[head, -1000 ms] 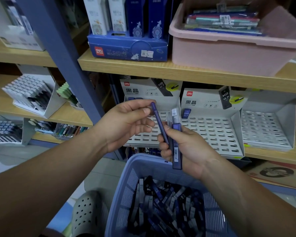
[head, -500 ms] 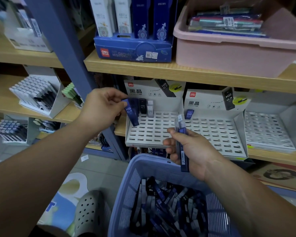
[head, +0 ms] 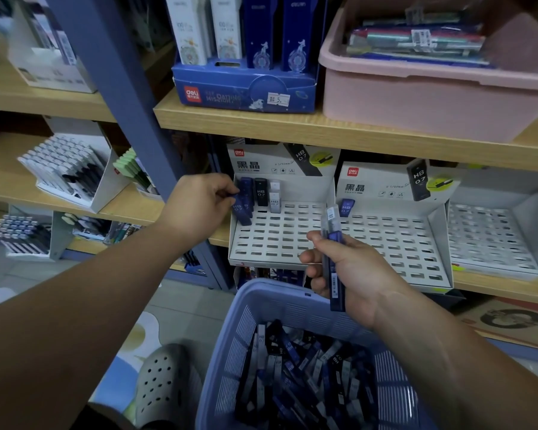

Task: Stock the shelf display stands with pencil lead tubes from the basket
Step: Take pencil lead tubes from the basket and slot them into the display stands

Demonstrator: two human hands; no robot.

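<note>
Holding a blue tube [head: 241,209] at the display stand's [head: 280,240] back-left corner.
Pinched in the left hand [head: 199,203]; spare tubes [head: 332,240] clamped in the right hand [head: 351,274] above the basket's [head: 274,294] far rim.

"deli" stand [head: 292,237] — "HB 07" tube [head: 242,211]

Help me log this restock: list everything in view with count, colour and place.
display stands: three, white, slotted, lower shelf
shelved tubes: three, blue, black, pale, left stand's back row; one more, blue, in middle stand
basket: one, lilac, bottom centre
loose tubes: many, blue, black, clear, in basket
pink tub: one, upper shelf, right
blue box: one, upper shelf, left of tub
clog: one, grey, floor left of basket
left hand: pinches a blue tube at left stand's back corner
right hand: grips a few blue tubes above basket
</note>
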